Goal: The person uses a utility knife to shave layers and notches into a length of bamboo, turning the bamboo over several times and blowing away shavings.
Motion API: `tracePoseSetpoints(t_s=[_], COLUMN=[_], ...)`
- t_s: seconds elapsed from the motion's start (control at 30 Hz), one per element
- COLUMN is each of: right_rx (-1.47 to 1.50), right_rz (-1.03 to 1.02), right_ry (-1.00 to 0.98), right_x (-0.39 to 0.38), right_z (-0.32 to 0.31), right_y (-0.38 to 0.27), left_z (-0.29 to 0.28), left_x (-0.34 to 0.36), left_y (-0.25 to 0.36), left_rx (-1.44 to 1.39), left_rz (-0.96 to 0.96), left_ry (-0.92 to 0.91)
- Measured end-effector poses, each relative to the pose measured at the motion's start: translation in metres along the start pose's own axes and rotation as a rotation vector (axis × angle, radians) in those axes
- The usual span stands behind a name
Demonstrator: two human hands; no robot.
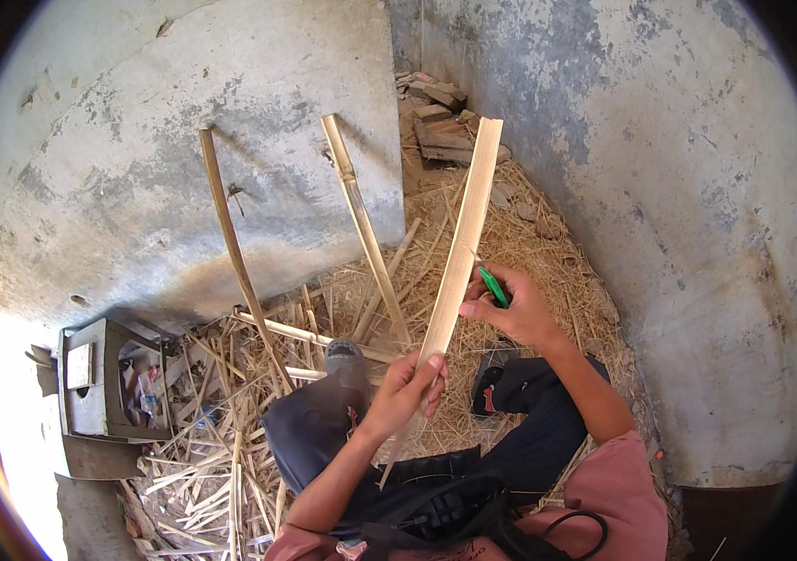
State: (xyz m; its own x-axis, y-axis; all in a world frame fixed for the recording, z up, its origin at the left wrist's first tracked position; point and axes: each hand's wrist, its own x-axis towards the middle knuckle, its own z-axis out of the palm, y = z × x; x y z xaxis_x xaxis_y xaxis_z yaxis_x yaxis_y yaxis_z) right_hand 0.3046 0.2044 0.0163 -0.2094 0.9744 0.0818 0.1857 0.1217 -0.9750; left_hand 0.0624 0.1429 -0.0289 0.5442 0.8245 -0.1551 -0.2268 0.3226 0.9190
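Note:
My left hand (402,393) is closed around the lower part of a long, flat bamboo strip (467,229), thumb lying on its pale face. The strip slants up and away from my lap, and its thin lower end drops toward my legs. My right hand (522,310) grips a small green-handled knife (493,286), whose tip is at the strip's right edge, about midway along it. The right fingertips are close to that same edge; whether they touch it, I cannot tell.
Two more bamboo pieces, a darker one (230,234) and a jointed one (361,217), lean on the far wall (258,56). Shavings (548,248) cover the floor around my legs. An old box-like casing (90,393) stands left; wooden blocks (443,140) lie in the far corner.

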Motion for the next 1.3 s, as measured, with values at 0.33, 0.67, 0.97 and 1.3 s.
tracePoseSetpoints(t_s=[0.33,0.67,0.97,1.3], right_rx=[0.028,0.141,0.177,0.316], right_rz=[0.012,0.108,0.119,0.114], right_ry=[-0.020,-0.137,-0.132,-0.030], right_x=[-0.001,-0.002,-0.003,-0.005], right_z=[0.003,0.002,0.002,0.004], right_y=[0.001,-0.013,-0.009,-0.008], left_z=[0.002,0.002,0.001,0.000], left_x=[-0.003,-0.003,-0.004,-0.003], left_y=[0.004,0.003,0.004,0.007], left_rx=[0.038,-0.050,-0.043,0.127], left_rz=[-0.033,-0.095,-0.115,-0.114], left_ry=[-0.010,-0.041,-0.063,-0.022])
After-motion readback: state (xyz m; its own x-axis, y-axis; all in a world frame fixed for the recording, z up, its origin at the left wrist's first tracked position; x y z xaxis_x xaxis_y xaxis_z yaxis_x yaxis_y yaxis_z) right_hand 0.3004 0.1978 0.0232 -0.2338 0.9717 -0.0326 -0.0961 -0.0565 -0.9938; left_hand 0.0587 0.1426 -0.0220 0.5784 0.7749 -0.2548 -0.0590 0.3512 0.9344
